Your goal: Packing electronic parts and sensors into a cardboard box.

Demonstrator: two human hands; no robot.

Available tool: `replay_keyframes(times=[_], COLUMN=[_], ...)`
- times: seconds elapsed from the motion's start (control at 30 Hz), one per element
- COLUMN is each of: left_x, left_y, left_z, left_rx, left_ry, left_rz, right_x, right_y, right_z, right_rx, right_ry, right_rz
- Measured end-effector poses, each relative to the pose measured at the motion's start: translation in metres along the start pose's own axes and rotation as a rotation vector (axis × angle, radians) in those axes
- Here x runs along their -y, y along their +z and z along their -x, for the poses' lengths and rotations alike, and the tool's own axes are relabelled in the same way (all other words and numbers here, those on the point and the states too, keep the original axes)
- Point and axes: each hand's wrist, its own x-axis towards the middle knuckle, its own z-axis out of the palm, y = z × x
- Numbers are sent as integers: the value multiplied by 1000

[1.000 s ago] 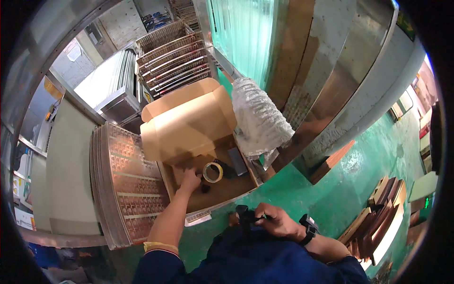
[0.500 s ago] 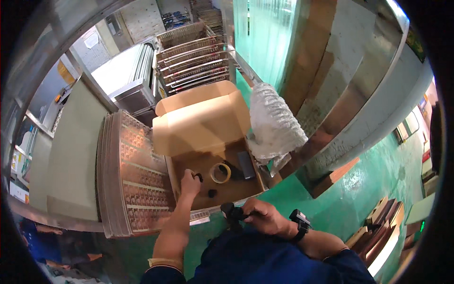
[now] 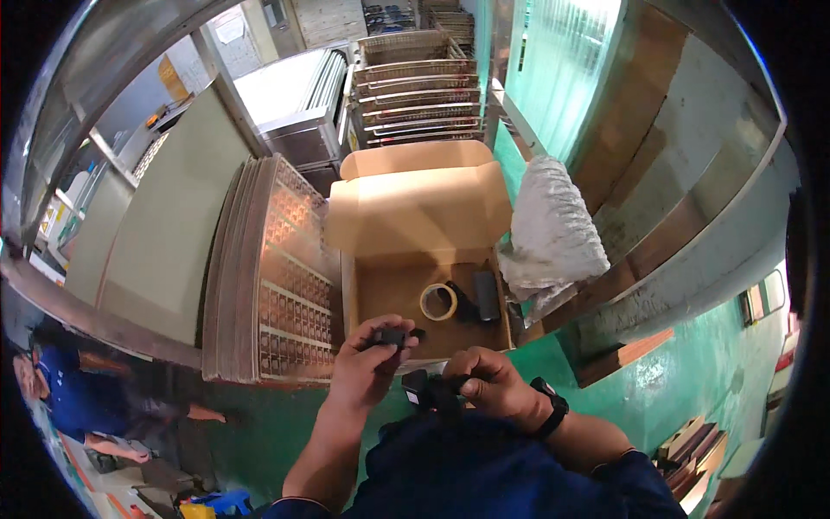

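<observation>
Over the near edge of an open cardboard box [image 3: 420, 212], my left hand [image 3: 367, 359] is closed on a small black part [image 3: 393, 336]; its exact kind cannot be made out. My right hand [image 3: 501, 389] is closed, its fingertips pinching a black piece [image 3: 456, 382] beside a black device [image 3: 419, 389] in front of my chest. Inside the box lie a roll of yellowish tape [image 3: 438, 302], a dark grey block [image 3: 486, 296] and a crumpled-looking black item [image 3: 464, 304] between them.
Copper-patterned panels [image 3: 298, 277] stand stacked left of the box, and crinkled white wrapping [image 3: 558, 229] lies on its right. Behind are slatted racks [image 3: 419, 95]. A metal-edged pillar [image 3: 692, 208] rises at the right. Another person [image 3: 86, 389] is at the lower left.
My left hand has come up out of the box toward me, carrying the small black part. The right hand stays near my chest. The view has shifted, and a person now shows more fully at lower left.
</observation>
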Motion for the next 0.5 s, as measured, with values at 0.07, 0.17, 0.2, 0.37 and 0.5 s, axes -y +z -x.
replay_keyframes(times=[0.07,0.17,0.2,0.37,0.5], left_x=[-6,-11,-10,-17,-25], left_y=[1,0,-3,-10,-15], left_z=[7,14,14,18,19], left_rx=[33,44,75,-63,-132], left_ry=[-41,-115,-111,-126,-98], left_rz=[158,330,395,419,530], right_x=[5,2,1,-1,-3], right_y=[5,8,8,9,15], right_z=[-5,-9,-11,-17,-28], right_rx=[28,50,48,51,39], right_ry=[-10,-19,-15,36,73], right_rz=[20,16,-2,37,-22])
